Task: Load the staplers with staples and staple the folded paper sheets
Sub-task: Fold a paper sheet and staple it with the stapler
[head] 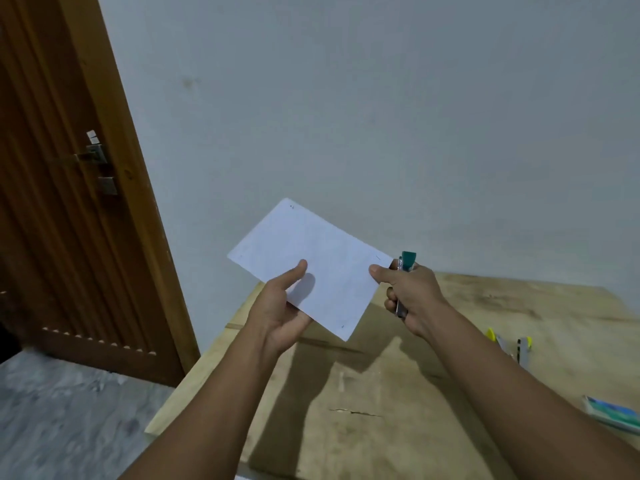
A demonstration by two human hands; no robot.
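A folded white paper sheet (311,261) is held up above the wooden table (485,341). My left hand (280,306) grips its lower left edge, thumb on top. My right hand (405,296) is closed around a green stapler (406,268), and its thumb presses on the sheet's right corner, where a small staple mark shows. A second stapler, yellow (510,346), lies open on the table to the right. A box of staples (611,412) rests near the right edge.
A pale wall rises behind the table. A brown wooden door (62,202) with a metal latch stands at the left, over a grey stone floor (69,417).
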